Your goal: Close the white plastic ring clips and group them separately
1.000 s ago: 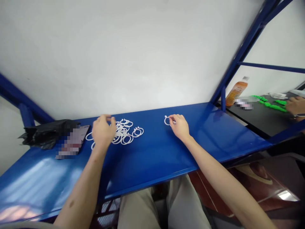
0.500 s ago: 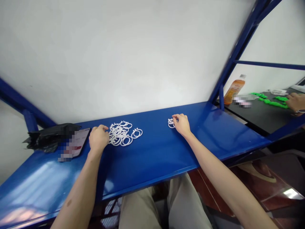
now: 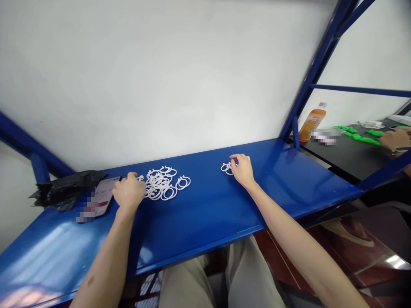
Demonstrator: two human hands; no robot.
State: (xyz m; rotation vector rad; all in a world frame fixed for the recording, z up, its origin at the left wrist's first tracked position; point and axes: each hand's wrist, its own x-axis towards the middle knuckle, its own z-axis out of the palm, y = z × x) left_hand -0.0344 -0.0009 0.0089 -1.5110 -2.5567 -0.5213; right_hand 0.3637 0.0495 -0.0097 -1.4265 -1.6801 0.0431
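My left hand (image 3: 129,191) slid back, ring pile (image 3: 158,183) just right of it, right hand (image 3: 243,170) farther, can't tell if either's gripping.

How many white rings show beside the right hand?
At least 2: one ring on the left, and a second ring overlapping it in view, nearer the right hand. That hand may hide more.

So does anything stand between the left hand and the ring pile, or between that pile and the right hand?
Nothing visible stands between the left hand and the pile; the hand is at its edge. Toward the right hand, only loose rings beside the pile and a small ring group by that hand lie on the blue table.
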